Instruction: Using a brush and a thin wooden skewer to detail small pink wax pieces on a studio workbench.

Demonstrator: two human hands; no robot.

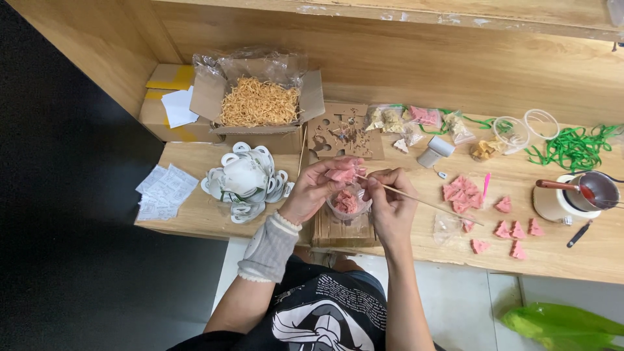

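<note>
My left hand [317, 192] pinches a small pink piece [340, 174] above a clear plastic cup [348, 207] that holds more pink pieces. My right hand [390, 208] grips a thin wooden stick [429, 204], whose tip touches the pink piece and whose other end slants out to the right over the table. Both hands meet above a stack of brown cardboard [341, 231] at the front edge of the wooden table [195, 214]. A grey knitted sleeve covers my left wrist.
An open cardboard box of yellow shredded filler [259, 103] stands behind. A pile of white lids [246, 181] lies to the left, paper packets [166, 192] beyond it. Loose pink pieces [463, 192], green ribbon [575, 146] and a small pot [595, 190] sit to the right.
</note>
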